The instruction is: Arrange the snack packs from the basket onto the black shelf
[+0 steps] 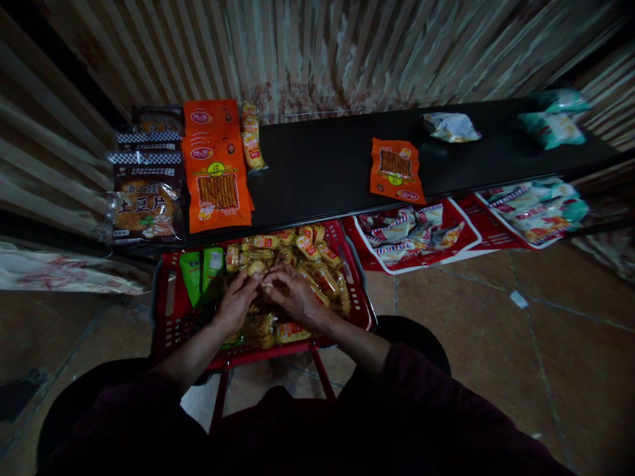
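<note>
A red plastic basket sits right in front of me, filled with small yellow wrapped snack packets and green packets. Both hands are down inside it, fingertips meeting near the middle. My left hand has its fingers curled round a small yellow packet. My right hand lies palm down over the pile, fingers bent and pinching at the same spot; what it grips is hidden.
A black shelf runs behind the basket. Dark potato-chip bags and orange snack bags are stacked at its left, one orange bag lies mid-shelf, pale bags at right. Two red trays of packets sit below. Tiled floor at right.
</note>
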Demonstrator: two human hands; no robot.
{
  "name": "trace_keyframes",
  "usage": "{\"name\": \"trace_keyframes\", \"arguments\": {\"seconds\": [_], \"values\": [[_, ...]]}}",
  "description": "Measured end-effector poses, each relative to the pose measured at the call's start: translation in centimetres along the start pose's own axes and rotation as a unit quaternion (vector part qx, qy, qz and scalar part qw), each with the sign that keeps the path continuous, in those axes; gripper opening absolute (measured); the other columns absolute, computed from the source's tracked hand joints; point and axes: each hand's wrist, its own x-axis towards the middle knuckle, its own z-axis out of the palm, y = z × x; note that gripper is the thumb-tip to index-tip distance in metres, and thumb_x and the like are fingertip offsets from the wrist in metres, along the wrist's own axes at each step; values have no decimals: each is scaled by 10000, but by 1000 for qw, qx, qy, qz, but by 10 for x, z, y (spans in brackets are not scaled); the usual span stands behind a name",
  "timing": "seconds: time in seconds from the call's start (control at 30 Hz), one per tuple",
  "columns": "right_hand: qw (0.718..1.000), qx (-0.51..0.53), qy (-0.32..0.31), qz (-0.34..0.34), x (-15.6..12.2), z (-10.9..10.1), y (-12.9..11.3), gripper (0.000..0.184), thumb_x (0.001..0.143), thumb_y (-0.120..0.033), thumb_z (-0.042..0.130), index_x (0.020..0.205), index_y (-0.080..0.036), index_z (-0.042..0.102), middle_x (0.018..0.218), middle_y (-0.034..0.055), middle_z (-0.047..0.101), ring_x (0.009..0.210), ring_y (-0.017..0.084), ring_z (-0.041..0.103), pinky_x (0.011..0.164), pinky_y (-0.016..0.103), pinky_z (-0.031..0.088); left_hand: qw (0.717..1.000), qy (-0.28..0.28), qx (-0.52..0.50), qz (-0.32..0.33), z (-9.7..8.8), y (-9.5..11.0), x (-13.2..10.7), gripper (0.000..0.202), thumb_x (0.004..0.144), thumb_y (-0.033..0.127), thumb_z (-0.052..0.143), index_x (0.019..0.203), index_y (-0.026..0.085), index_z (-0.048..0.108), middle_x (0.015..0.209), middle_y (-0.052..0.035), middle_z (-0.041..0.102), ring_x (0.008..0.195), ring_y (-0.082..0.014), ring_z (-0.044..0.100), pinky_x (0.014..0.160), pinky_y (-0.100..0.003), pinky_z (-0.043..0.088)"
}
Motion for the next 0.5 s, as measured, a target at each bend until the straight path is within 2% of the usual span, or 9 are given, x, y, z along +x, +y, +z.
{"name": "trace_keyframes", "arguments": {"seconds": [0.1,0.3,0.5], "values": [[1000,5,-2,15,1,0,2,78,812,-234,575,879,-235,615,978,42,587,1000,191,547,919,358,414,999,30,-28,-7,4,7,1,212,714,217,725,875,170,596,996,-61,674,996,-188,608,914,-381,462],[990,85,6,115,3,0,5,203,782,-289,589,971,-219,573,1000,34,601,907,174,575,791,318,473,997,-5,-70,-19,4,16,1,190,699,171,724,820,159,577,891,-29,673,805,-133,617,876,-383,477],[990,92,7,109,4,0,6,193,768,-270,590,954,-218,582,988,33,609,899,173,573,808,326,460,995,-14,-84,-48,2,17,4,84,754,122,643,772,152,567,799,-18,659,730,-129,608,797,-356,495]]}}
